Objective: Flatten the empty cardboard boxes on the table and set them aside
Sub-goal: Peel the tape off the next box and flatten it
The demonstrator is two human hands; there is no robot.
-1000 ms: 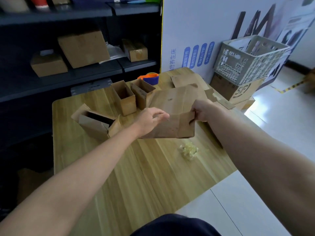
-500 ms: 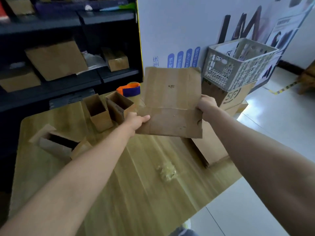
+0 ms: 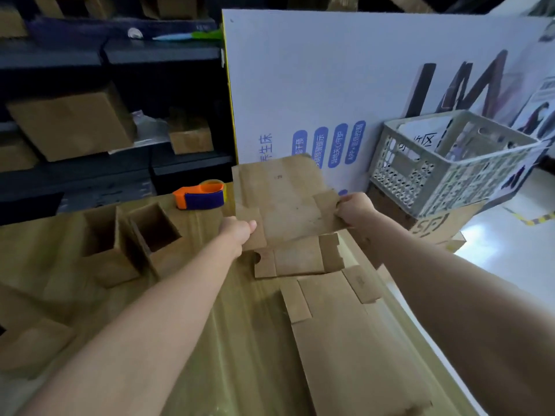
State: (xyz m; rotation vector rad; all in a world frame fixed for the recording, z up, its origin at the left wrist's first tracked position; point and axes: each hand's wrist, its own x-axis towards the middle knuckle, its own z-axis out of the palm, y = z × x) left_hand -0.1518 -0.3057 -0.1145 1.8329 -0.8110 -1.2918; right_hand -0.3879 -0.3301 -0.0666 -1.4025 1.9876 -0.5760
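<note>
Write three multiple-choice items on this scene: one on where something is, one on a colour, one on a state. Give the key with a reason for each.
1. Where is the tape dispenser?
A. on the table's far edge, left of the held cardboard
B. in the crate
C. on the floor

2. What colours is the tape dispenser?
A. red and white
B. orange and blue
C. green and black

3. What state is the held cardboard in?
A. a closed box
B. flattened, gripped by left hand and right hand
C. lying loose on the table

Key: 1 A, it sits on the wood beside the sheet's left edge. 2 B, orange body, blue side. 3 B, both hands pinch its lower corners.
</note>
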